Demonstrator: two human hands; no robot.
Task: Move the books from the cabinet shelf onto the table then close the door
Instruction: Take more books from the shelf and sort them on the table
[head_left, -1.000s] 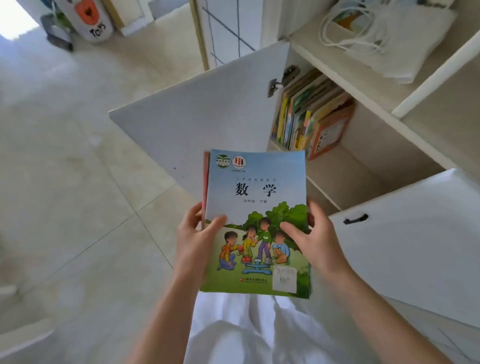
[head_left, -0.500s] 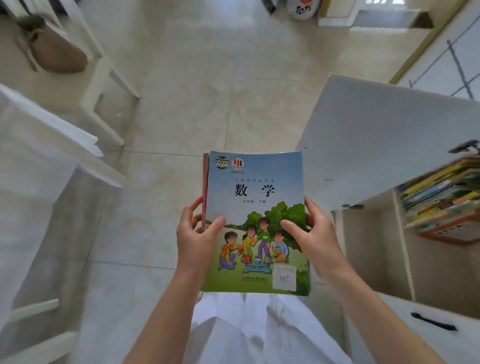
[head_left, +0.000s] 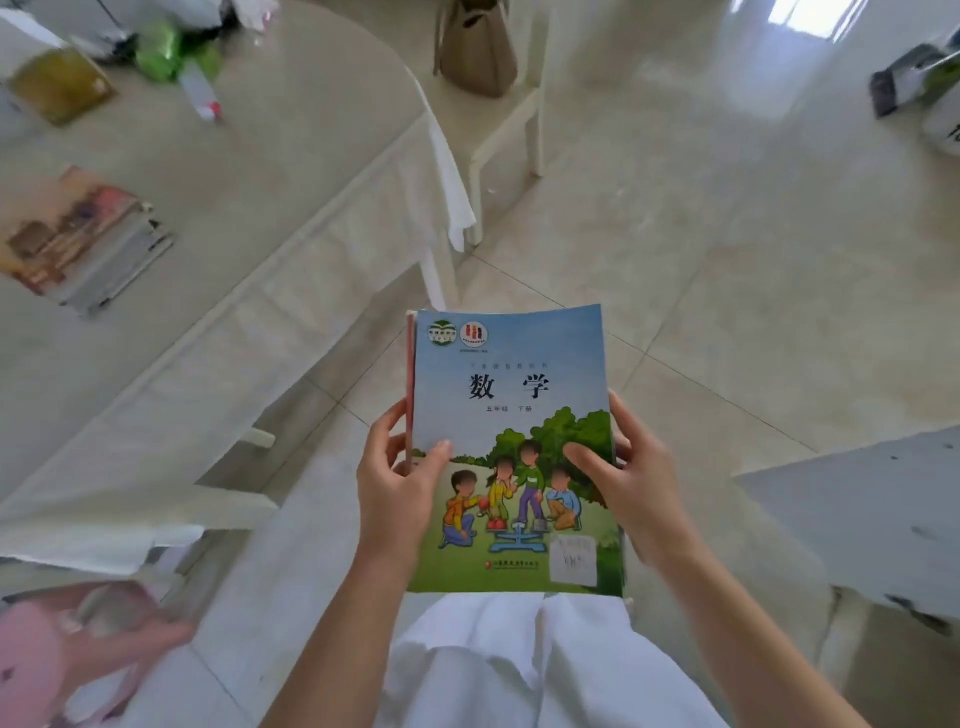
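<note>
Glossy pale floor tiles (head_left: 727, 270) form the background. Item: stack of thin softcover books (head_left: 511, 447), flat and rectangular, top cover blue and green with cartoon children, a red edge showing beneath at the left. Left hand (head_left: 397, 493) grips the left edge, thumb on the cover, fingers curled beneath; right hand (head_left: 631, 488) grips the right edge likewise. Beyond the left fingers: cloth-covered table (head_left: 270, 197) bearing a blurred book pile (head_left: 83, 239). Beyond the right fingers: white cabinet door (head_left: 852, 519).

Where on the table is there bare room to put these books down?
Free: the broad cloth of the table between the book stack at left and the near edge. Crowded: the far end, around the green bag, small bottle and yellow book.
</note>
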